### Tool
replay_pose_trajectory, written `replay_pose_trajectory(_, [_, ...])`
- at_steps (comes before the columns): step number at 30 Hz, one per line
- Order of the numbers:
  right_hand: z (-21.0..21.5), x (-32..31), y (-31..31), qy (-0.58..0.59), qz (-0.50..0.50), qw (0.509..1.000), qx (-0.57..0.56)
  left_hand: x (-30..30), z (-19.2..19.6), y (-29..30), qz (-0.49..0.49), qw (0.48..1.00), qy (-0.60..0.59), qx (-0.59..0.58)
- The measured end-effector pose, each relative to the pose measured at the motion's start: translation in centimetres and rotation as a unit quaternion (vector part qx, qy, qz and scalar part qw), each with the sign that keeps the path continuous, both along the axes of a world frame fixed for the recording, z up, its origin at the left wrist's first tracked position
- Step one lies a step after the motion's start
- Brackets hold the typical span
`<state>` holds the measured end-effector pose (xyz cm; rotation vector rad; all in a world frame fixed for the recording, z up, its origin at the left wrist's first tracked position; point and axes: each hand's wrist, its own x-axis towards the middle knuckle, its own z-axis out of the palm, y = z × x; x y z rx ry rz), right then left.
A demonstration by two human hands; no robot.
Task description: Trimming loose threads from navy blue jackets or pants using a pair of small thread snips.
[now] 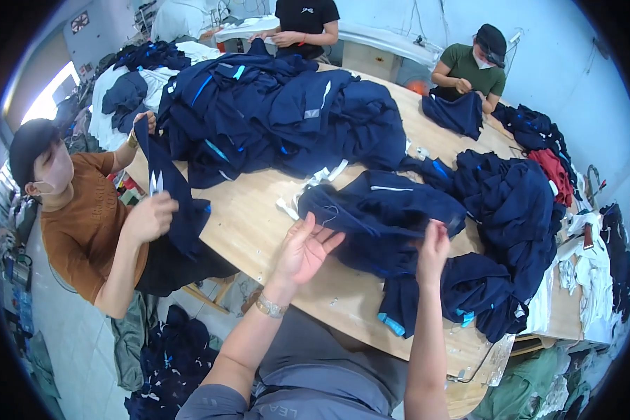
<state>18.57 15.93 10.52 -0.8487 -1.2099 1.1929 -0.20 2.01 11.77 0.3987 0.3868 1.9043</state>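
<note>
A navy blue garment (392,203) with a thin white strip lies bunched on the table in front of me. My left hand (306,246) is at its near left edge, palm showing and fingers spread, with a watch on the wrist. Close to those fingertips a pale loose thread (331,212) curls against the dark cloth. Over the garment's right part, my right hand (434,243) is closed with the fingertips pinched. Whatever it grips is too small and blurred to name.
Navy garments pile up on the wooden table (241,217): a big heap (280,119) behind, another (511,210) at right. White scraps (315,183) lie between. At left a co-worker (84,210) holds scissors (155,183) and dark cloth; two more people work across the table.
</note>
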Motion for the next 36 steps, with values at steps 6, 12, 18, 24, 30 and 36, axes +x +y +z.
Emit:
replay_pose_trajectory(6, [3.3, 2.8, -8.5, 0.287, -0.047, 0.942, -0.166, 2.8, 2.0, -0.8, -0.093, 0.984, -0.118, 0.097])
replay_pose_trajectory(12, [-7.1, 6.5, -12.8, 0.246, -0.046, 0.906, -0.341, 6.0, -5.8, -1.7, -0.111, 0.949, -0.259, -0.141])
replay_pose_trajectory(18, [-2.8, 2.8, -12.8, -0.112, 0.019, 0.994, -0.005, 7.9, -5.7, -3.1, -0.127, 0.962, -0.210, -0.118])
replay_pose_trajectory(24, [-3.3, -1.3, -11.8, -0.219, 0.008, 0.965, 0.143, 8.7, -7.4, -4.2, -0.149, 0.977, -0.046, -0.147])
replay_pose_trajectory(30, [-3.3, 0.2, -12.1, -0.171, 0.086, 0.981, -0.008, 8.5, -7.2, -4.7, -0.114, 0.951, 0.235, -0.164])
replay_pose_trajectory(36, [-4.5, 2.2, -11.6, -0.218, 0.204, 0.950, -0.088, 5.5, -5.5, -5.2, -0.217, 0.672, 0.675, -0.215])
